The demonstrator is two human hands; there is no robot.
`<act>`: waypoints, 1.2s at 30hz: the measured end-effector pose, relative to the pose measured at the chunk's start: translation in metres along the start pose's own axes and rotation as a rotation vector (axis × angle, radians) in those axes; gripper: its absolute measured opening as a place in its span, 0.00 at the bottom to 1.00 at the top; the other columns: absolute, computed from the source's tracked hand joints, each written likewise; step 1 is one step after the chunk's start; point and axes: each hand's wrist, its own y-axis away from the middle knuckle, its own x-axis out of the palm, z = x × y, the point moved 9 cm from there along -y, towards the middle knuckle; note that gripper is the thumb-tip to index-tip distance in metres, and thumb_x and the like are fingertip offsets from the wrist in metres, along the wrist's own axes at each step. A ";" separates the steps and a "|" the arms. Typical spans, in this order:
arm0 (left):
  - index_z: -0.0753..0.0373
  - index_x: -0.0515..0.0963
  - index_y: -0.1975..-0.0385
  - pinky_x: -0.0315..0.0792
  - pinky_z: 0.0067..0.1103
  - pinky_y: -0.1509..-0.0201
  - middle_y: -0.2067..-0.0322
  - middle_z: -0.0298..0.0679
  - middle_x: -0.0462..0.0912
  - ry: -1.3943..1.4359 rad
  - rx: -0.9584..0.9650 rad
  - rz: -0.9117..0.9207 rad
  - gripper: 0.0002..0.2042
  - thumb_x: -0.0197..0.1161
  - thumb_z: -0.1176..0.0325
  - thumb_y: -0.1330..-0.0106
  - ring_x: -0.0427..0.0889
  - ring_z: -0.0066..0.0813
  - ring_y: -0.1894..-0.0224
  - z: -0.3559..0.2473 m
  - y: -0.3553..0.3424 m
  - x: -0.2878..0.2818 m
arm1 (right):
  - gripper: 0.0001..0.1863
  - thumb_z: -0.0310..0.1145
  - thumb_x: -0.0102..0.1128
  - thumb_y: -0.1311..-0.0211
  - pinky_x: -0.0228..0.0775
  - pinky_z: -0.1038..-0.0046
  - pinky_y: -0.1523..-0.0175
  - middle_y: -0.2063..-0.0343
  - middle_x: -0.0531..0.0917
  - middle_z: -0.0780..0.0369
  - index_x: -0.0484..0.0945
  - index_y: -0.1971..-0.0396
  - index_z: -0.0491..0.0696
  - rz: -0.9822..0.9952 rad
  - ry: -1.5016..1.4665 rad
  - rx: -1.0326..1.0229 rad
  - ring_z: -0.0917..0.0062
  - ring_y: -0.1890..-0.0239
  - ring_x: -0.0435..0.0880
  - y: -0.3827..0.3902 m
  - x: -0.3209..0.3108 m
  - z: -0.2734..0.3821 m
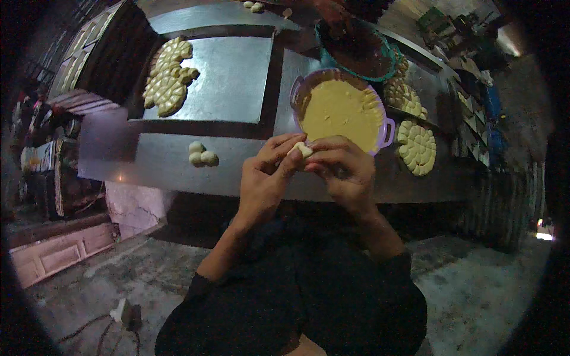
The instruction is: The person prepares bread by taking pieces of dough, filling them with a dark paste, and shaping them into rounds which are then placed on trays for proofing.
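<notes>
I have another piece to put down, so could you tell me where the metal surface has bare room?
The tray is bare right of the patterned dough pieces. The table strip is bare left of the three dough balls. It is crowded on the right: lilac bowl, teal bowl, more patterned pieces, and both hands pinching dough.

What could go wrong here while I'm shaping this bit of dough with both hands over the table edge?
1. The dough piece is pinched only between the fingertips of the left hand and right hand, at the metal table edge; it might drop to the dirty floor.
2. The three dough balls sit near that same edge and could perhaps be nudged off.
</notes>
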 end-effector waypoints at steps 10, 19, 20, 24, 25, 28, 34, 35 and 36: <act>0.70 0.84 0.60 0.74 0.16 0.59 0.65 0.38 0.87 -0.195 -0.003 -0.149 0.11 0.64 0.67 0.32 0.82 0.19 0.64 0.004 0.063 0.000 | 0.18 0.21 0.69 0.51 0.76 0.68 0.52 0.55 0.81 0.56 0.81 0.57 0.46 0.240 -0.238 0.101 0.65 0.56 0.82 0.033 0.010 0.038; 0.69 0.84 0.57 0.76 0.20 0.50 0.56 0.45 0.86 -0.347 0.390 0.027 0.11 0.67 0.70 0.35 0.83 0.24 0.55 -0.035 0.085 -0.008 | 0.23 0.17 0.70 0.53 0.73 0.74 0.55 0.64 0.78 0.61 0.78 0.53 0.46 0.204 -0.207 0.124 0.76 0.63 0.78 0.016 0.032 0.031; 0.69 0.83 0.56 0.76 0.20 0.50 0.57 0.44 0.86 -0.254 0.262 -0.007 0.12 0.66 0.70 0.35 0.83 0.24 0.55 -0.026 0.083 -0.019 | 0.25 0.18 0.70 0.52 0.73 0.74 0.55 0.64 0.78 0.61 0.77 0.51 0.46 0.192 -0.301 0.207 0.76 0.62 0.78 0.013 0.037 0.027; 0.69 0.82 0.53 0.75 0.21 0.49 0.58 0.41 0.86 0.043 -0.100 -0.092 0.14 0.64 0.65 0.32 0.82 0.22 0.55 0.006 0.075 -0.056 | 0.33 0.25 0.71 0.48 0.73 0.74 0.52 0.61 0.80 0.61 0.69 0.40 0.49 0.302 -0.497 0.252 0.75 0.60 0.79 0.009 0.078 0.032; 0.68 0.82 0.52 0.75 0.21 0.49 0.58 0.39 0.86 0.094 -0.158 -0.104 0.15 0.64 0.63 0.31 0.81 0.21 0.56 0.013 0.074 -0.066 | 0.34 0.26 0.72 0.48 0.72 0.73 0.52 0.62 0.81 0.61 0.68 0.39 0.49 0.347 -0.420 0.200 0.73 0.61 0.79 0.005 0.089 0.033; 0.71 0.82 0.56 0.76 0.19 0.53 0.61 0.36 0.86 0.109 -0.234 -0.138 0.17 0.59 0.60 0.28 0.82 0.20 0.58 0.024 0.065 -0.098 | 0.36 0.30 0.74 0.49 0.70 0.68 0.51 0.64 0.82 0.62 0.68 0.38 0.50 0.432 -0.115 0.059 0.69 0.62 0.80 -0.018 0.118 0.028; 0.67 0.83 0.54 0.72 0.18 0.59 0.60 0.36 0.84 0.048 -0.354 -0.178 0.17 0.64 0.58 0.32 0.78 0.19 0.64 0.053 0.047 -0.178 | 0.37 0.29 0.76 0.51 0.72 0.72 0.52 0.61 0.84 0.63 0.68 0.40 0.45 0.479 0.167 -0.107 0.77 0.59 0.80 -0.055 0.188 -0.002; 0.66 0.83 0.55 0.72 0.18 0.59 0.61 0.36 0.84 -0.041 -0.282 -0.233 0.16 0.65 0.59 0.32 0.78 0.20 0.64 0.057 0.045 -0.198 | 0.35 0.28 0.75 0.50 0.72 0.73 0.53 0.62 0.83 0.63 0.68 0.42 0.45 0.474 0.061 0.107 0.78 0.60 0.80 -0.056 0.204 -0.025; 0.65 0.83 0.56 0.72 0.18 0.59 0.62 0.37 0.84 -0.130 -0.210 -0.288 0.15 0.65 0.59 0.33 0.79 0.20 0.64 0.069 0.044 -0.219 | 0.33 0.27 0.75 0.50 0.72 0.74 0.53 0.62 0.83 0.64 0.69 0.44 0.45 0.465 -0.045 0.322 0.80 0.61 0.79 -0.052 0.224 -0.046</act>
